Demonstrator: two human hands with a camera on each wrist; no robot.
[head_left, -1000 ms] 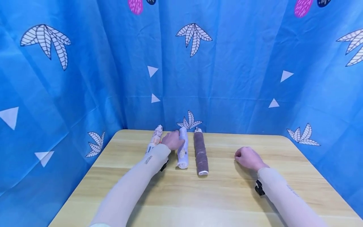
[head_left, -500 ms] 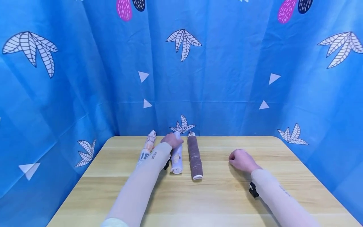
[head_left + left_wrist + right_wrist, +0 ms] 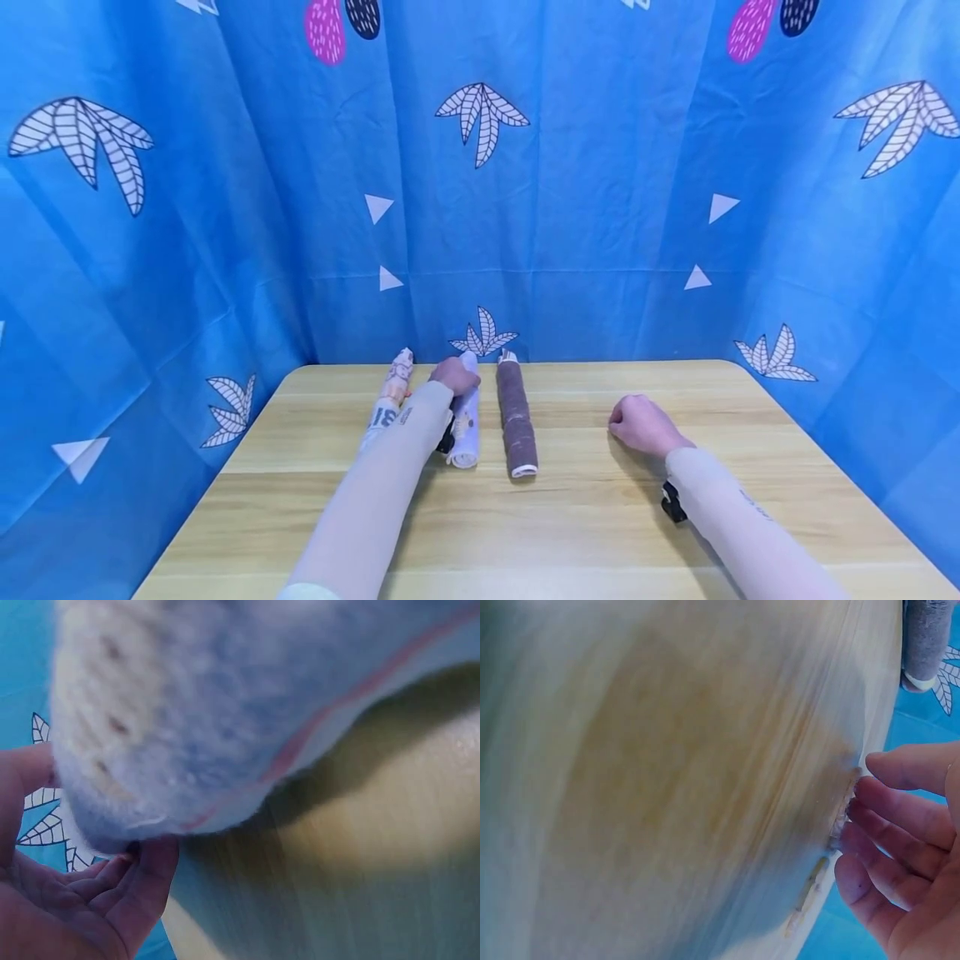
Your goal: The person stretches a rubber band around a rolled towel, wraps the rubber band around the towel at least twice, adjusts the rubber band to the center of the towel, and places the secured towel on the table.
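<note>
Three rolled towels lie side by side at the back left of the table. My left hand (image 3: 455,377) grips the middle one, a lavender rolled towel (image 3: 467,421), near its far end. In the left wrist view this rolled towel (image 3: 217,720) fills the upper part, with thumb and fingers (image 3: 146,881) on either side of its end. To its left lies a white printed rolled towel (image 3: 390,396), partly hidden by my left forearm. A brown rolled towel (image 3: 516,421) is to its right. My right hand (image 3: 643,423) rests on the table at the right, fingers loosely curled around nothing.
The light wooden table (image 3: 570,517) has rounded back corners. A blue patterned curtain (image 3: 585,208) hangs behind it and along both sides.
The head view has shifted a little. My left hand has moved from the lavender rolled towel's left side to over its far part, and that towel sits slightly further left. The right hand stays in place.
</note>
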